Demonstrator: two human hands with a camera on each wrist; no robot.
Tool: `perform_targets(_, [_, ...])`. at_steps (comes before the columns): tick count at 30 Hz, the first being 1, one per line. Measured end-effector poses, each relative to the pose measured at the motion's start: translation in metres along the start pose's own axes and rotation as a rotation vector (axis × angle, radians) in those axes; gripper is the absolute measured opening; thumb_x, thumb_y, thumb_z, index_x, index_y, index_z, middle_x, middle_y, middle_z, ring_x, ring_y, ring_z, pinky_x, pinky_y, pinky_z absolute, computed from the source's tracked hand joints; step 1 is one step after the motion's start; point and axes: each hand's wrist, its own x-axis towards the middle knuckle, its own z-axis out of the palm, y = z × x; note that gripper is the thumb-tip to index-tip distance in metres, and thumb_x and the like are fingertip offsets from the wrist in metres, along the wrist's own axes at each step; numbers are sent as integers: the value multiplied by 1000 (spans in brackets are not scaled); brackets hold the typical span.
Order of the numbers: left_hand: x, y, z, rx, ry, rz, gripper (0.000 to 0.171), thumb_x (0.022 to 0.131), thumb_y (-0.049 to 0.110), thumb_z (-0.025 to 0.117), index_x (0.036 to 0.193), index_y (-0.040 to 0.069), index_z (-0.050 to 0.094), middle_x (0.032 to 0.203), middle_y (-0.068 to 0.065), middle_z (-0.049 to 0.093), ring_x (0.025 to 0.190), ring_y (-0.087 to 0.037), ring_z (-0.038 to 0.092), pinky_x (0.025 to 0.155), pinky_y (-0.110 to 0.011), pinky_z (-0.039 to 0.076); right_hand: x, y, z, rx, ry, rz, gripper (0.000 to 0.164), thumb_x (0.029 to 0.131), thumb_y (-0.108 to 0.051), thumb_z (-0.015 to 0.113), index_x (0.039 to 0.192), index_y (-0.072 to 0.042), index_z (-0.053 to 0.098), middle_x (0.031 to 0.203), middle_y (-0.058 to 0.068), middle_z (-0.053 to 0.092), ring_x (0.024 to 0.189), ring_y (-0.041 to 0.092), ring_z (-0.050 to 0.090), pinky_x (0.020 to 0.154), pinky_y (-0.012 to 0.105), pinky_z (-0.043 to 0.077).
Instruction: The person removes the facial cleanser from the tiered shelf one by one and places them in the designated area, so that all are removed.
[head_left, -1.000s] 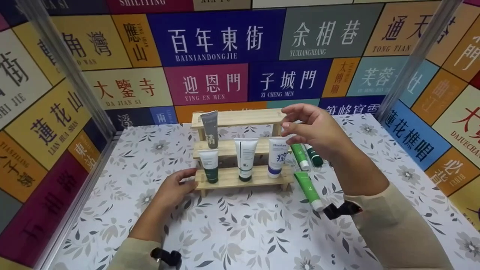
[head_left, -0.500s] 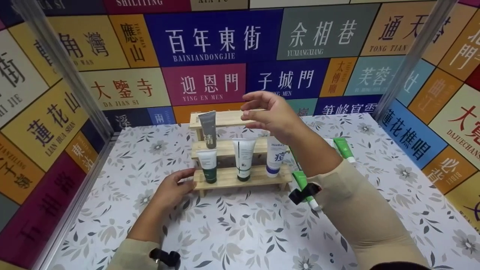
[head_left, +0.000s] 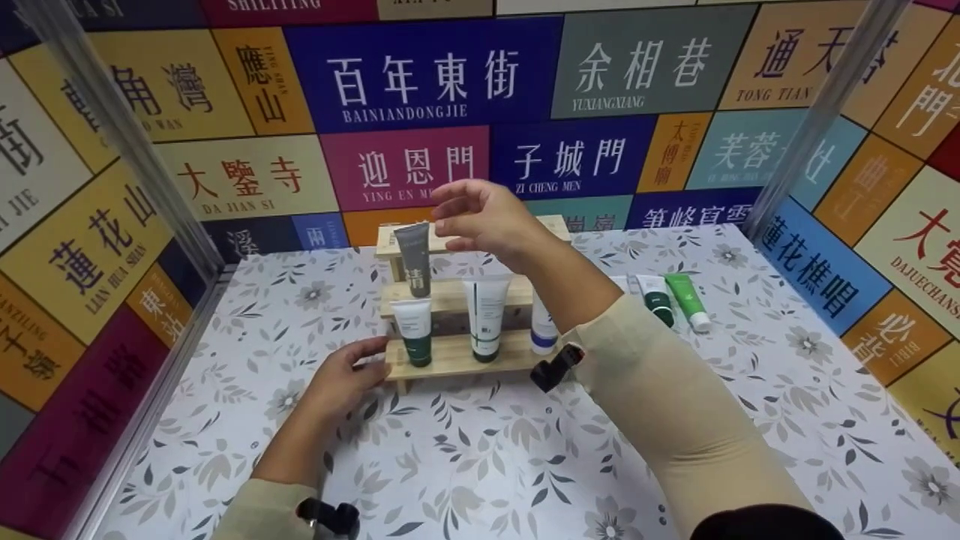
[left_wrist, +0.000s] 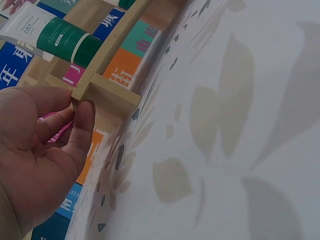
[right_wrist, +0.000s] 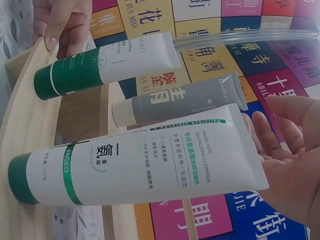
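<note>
Head view: I have the three-tier pale wooden stand (head_left: pixel 450 365) on the bench (head_left: pixel 450 465), which has a white leaf-and-flower pattern. The slim grey squeeze tube (head_left: pixel 415 262) stands cap-down on its middle tier. On the lowest tier, from left: a small white-and-dark-green tube (head_left: pixel 412 330), a large white tube with a dark green cap (head_left: pixel 486 319), and a white tube with a blue band (head_left: pixel 541 330), partly behind the forearm. The right hand (head_left: pixel 487 221) hovers over the stand, fingers bent and moderately wide, holding nothing, just beside the grey tube's top. A bright green tube (head_left: pixel 686 300) and a white tube with a dark green lower part (head_left: pixel 655 296) lie at right.

Left wrist view: the left hand (left_wrist: pixel 47 145) pinches the end of the stand's lowest board between thumb and fingers, near a leg.

Right wrist view: I see the right hand's fingers spread near the tubes' flat crimped ends; contact with the grey tube, I cannot tell.
</note>
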Motion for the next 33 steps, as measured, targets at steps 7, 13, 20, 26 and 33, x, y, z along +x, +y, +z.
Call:
perform_targets(7, [1,-2,0,-24,3,-9,49,104,23,69,152,23,59,162,-3,53,146,-28,56,118,-45,48,15,1,7,-123,-35,51,35,96,1,74,127,-16,71,126,8,71,113,25,70,98,42,63])
perform_targets(13, [0,0,0,-36,4,-33,48,104,25,69,151,25,60,161,0,54,144,-25,57,119,-44,48,19,4,11,-203,-87,87,33,98,-1,73,129,-13,70,118,8,69,107,23,71,98,43,63])
perform_targets(20, [1,0,0,-41,5,-35,48,104,24,68,151,24,60,161,0,54,144,-25,57,119,-45,48,19,6,16,-242,-62,69,23,98,-4,75,120,-13,74,109,6,65,101,21,70,95,42,64])
perform_targets(26, [0,0,0,-3,8,-4,49,104,24,67,153,23,59,162,-2,54,144,-26,57,117,-44,49,16,7,13,-254,-21,26,18,98,-5,75,114,-12,75,109,7,67,99,20,72,93,37,65])
perform_targets(33, [3,-5,-1,32,2,51,52,105,23,68,155,19,57,163,-8,53,139,-28,62,109,-37,54,2,3,-2,-149,67,-51,22,98,-2,74,118,-10,75,112,7,69,104,21,71,93,35,65])
